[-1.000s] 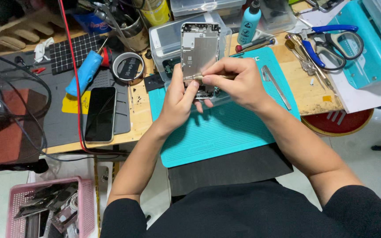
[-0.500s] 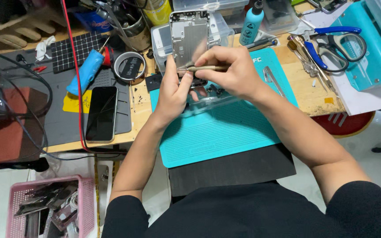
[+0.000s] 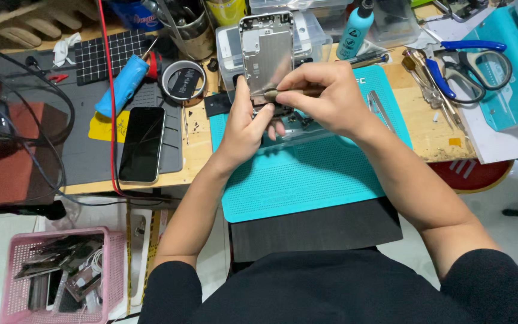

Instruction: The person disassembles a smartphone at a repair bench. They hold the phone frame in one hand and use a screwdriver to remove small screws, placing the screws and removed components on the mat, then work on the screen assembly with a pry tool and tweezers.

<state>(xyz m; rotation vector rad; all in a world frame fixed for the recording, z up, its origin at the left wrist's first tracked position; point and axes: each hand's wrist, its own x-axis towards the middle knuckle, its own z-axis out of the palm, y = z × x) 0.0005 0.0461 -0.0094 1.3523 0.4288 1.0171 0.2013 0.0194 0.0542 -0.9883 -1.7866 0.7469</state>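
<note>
Nearest to me I see my black sleeves and both bare forearms reaching out over a dark board (image 3: pixel 316 231) and then the teal work mat (image 3: pixel 307 180) that lies on the wooden bench (image 3: pixel 430 129).

My left hand (image 3: pixel 244 123) is curled around the lower edge of a silver phone housing (image 3: pixel 266 51), thumb up along its left side and fingers wrapped under it, so it is closed on that part. My right hand (image 3: pixel 325 96) is pinched shut on a thin dark tool (image 3: pixel 283 93), thumb and forefinger pressed together, with the tool's tip resting against the bottom of the housing just beside my left thumb. Whether the tip has caught anything I cannot tell.

The housing stands nearly upright above the far edge of the mat, its bare metal inner plate facing me, with a notched frame along the top.

Left of the mat a black phone (image 3: pixel 142 144) lies flat, screen dark, on a grey pad (image 3: pixel 91 159), with a red cable (image 3: pixel 110 96) running past it. Beyond that sit a blue handled tool (image 3: pixel 122 84) and a roll of tape (image 3: pixel 182 81). Far right are blue-handled scissors (image 3: pixel 475 60) and a teal bottle (image 3: pixel 355 27). Down at the left, on the floor, there is a pink basket (image 3: pixel 10 294) of parts
</note>
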